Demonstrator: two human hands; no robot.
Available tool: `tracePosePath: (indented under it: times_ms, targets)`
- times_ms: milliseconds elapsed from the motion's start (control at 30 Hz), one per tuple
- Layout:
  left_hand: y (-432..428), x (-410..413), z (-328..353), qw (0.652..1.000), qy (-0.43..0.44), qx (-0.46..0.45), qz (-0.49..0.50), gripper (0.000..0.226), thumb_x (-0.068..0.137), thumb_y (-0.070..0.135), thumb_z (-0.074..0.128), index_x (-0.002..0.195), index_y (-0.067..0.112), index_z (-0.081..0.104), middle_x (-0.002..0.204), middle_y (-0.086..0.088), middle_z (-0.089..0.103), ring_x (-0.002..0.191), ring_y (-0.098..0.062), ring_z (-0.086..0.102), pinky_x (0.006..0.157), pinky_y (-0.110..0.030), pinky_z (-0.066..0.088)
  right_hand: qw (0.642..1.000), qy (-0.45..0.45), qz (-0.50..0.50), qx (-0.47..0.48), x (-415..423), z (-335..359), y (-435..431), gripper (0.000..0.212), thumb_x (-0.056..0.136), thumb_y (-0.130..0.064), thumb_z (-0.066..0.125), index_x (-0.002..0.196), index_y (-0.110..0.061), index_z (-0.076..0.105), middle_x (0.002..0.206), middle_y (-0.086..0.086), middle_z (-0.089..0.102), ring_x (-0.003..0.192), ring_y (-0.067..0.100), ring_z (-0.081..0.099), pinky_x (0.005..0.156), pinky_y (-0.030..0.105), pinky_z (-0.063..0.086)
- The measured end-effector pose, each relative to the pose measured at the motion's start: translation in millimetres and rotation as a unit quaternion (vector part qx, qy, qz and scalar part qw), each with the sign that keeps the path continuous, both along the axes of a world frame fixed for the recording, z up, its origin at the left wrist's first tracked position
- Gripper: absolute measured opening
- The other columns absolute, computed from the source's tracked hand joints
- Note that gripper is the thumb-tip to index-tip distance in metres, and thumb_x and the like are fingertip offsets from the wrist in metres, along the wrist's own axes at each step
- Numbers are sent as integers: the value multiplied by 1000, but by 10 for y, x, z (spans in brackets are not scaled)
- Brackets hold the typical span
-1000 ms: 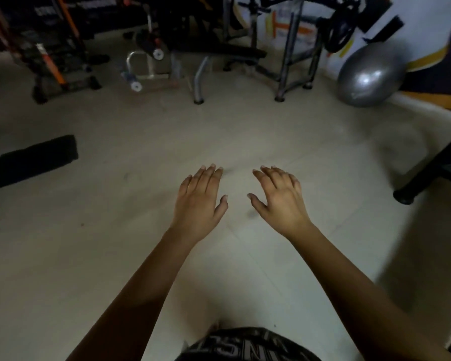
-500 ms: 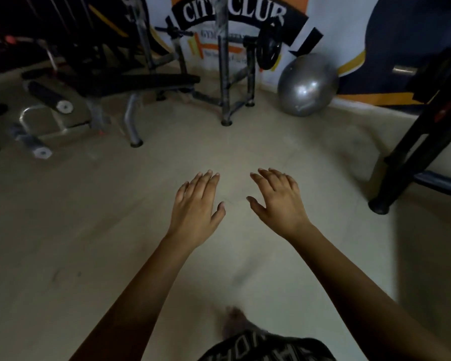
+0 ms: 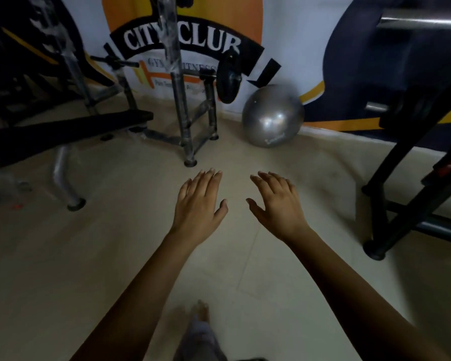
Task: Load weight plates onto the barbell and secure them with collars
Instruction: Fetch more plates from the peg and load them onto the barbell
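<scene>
My left hand [image 3: 198,207], right hand [image 3: 276,207] both spread loose, empty, out front. Plate [image 3: 228,79] on far rack [image 3: 179,105]: I'd walk close, square up, grip rim two-handed.

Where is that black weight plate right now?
Head view, upper middle: the plate sits on a bar end at the rack, just up-left of the silver ball.

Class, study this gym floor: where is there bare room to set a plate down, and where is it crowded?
Bare floor lies wide left of the left hand, this side of the bench. Another patch runs from the right hand to the grey ball and the black frame. Crowded: the wall side, round the rack and bench legs.
</scene>
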State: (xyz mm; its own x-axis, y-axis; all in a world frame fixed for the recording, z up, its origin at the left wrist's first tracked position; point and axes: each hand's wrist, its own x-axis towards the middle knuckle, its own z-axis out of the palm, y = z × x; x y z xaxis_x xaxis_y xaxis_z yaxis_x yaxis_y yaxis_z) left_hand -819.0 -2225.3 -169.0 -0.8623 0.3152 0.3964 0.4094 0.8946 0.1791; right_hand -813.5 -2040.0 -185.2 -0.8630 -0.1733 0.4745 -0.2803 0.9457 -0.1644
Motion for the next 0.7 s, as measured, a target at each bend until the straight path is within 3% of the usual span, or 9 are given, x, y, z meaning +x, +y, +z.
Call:
tracePosePath:
  times_ms: [333, 600, 700]
  targets:
    - [272, -2986, 149, 991, -21, -10, -128, 58, 88, 30, 50, 139, 12, 29, 146, -9, 35, 136, -23, 28, 111, -40, 19, 992, -11, -125, -17, -2502, 175, 194, 51, 81, -27, 66, 126, -8, 49, 128, 18, 56, 121, 38, 49, 99, 50, 38]
    - [1092, -5146, -61, 981, 29, -4, -193, 56, 78, 24, 63, 128, 7, 43, 132, -14, 52, 124, -30, 46, 100, -46, 36, 980, -12, -199, -10, -4374, 8, 980, 52, 81, -27, 65, 127, -8, 48, 129, 19, 55, 122, 37, 48, 101, 51, 36]
    - [1513, -5930, -16, 974, 24, -7, -223, 56, 76, 27, 58, 127, 7, 43, 130, -15, 53, 121, -31, 49, 97, -46, 40, 975, -10, -222, -23, -5086, 47, 1382, 52, 78, -25, 68, 124, -8, 51, 125, 19, 58, 118, 37, 52, 97, 49, 39]
